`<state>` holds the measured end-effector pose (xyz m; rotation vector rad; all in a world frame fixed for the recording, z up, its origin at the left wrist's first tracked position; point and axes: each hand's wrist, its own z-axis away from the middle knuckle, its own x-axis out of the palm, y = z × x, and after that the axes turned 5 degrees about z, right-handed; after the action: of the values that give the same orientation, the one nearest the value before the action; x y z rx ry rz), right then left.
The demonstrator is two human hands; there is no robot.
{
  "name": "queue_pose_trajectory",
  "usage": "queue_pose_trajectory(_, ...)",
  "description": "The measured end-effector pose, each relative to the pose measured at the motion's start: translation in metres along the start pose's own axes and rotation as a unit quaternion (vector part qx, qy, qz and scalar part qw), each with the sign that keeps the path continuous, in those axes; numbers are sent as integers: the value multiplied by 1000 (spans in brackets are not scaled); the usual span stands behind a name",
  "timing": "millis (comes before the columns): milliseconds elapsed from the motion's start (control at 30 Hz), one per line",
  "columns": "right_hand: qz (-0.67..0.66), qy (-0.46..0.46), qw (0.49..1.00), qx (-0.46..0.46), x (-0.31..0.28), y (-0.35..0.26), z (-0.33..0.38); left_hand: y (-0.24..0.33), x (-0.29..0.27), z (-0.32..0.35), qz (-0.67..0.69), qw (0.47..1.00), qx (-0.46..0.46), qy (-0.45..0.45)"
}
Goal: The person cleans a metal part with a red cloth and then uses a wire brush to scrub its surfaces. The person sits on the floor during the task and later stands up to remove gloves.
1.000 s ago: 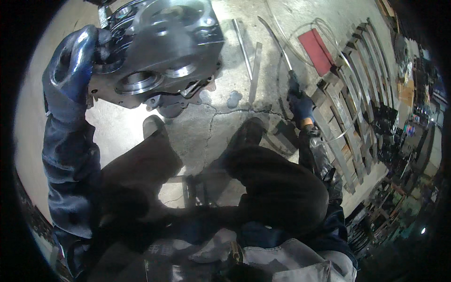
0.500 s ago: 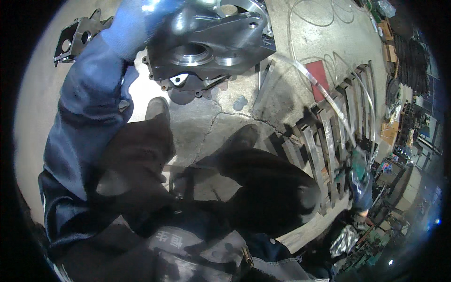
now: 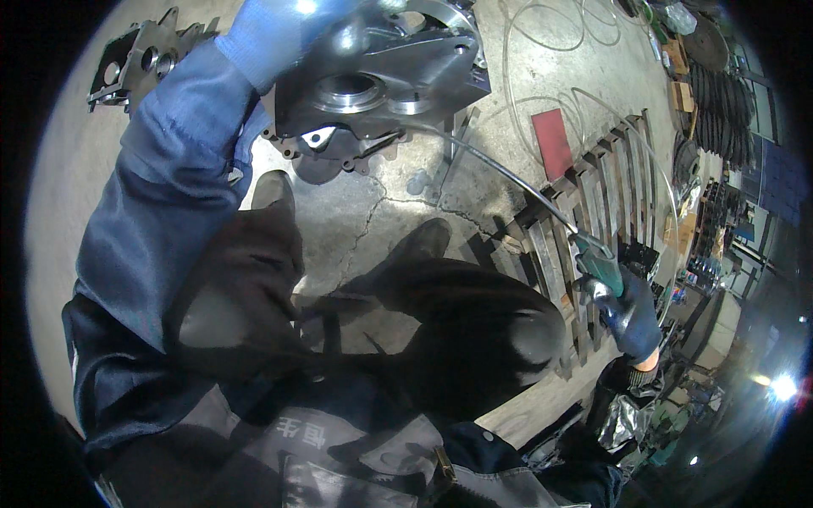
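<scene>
A dark metal gearbox housing [image 3: 385,72] with bright machined bores stands in front of me at the top of the view. My left hand [image 3: 275,38], in a blue glove, lies against its left upper side; its fingers are blurred and partly cut off. Off to the right, my right hand [image 3: 622,317], in a dark blue glove, is closed around the green handle of an air blow gun [image 3: 601,267]. From the handle a long thin metal tube [image 3: 508,173] reaches across to the lower edge of the housing. A toothed-edged dark casting [image 3: 326,161] shows beneath the housing.
Another dark housing [image 3: 140,63] sits on the floor at far left. To the right stands a slatted metal rack [image 3: 584,220], with a red plate [image 3: 553,144] behind it. A clear hose [image 3: 508,51] loops over the cracked concrete floor. Crowded shelves line the far right.
My right hand and the blow gun have moved a little left and show more sharply. The tube now points to the housing's lower edge. My left hand stays at the housing.
</scene>
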<state>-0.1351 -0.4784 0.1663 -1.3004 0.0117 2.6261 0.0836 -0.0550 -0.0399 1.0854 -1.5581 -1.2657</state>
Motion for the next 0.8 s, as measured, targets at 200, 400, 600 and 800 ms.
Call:
queue_pose_trajectory(200,-87,23,996,-7,-16,6,-1,-8,6,-6,-12,1000,-6,8)
queue_pose_trajectory(400,2,20,1000,-19,-33,11,-13,-1,7,-5,11,1000,-2,-3)
queue_pose_trajectory(600,-39,20,999,-4,-44,-6,-21,-7,9,-7,-7,999,33,11)
queue_pose_trajectory(800,-5,-23,999,22,-51,-5,-26,-8,5,-7,-64,998,8,13)
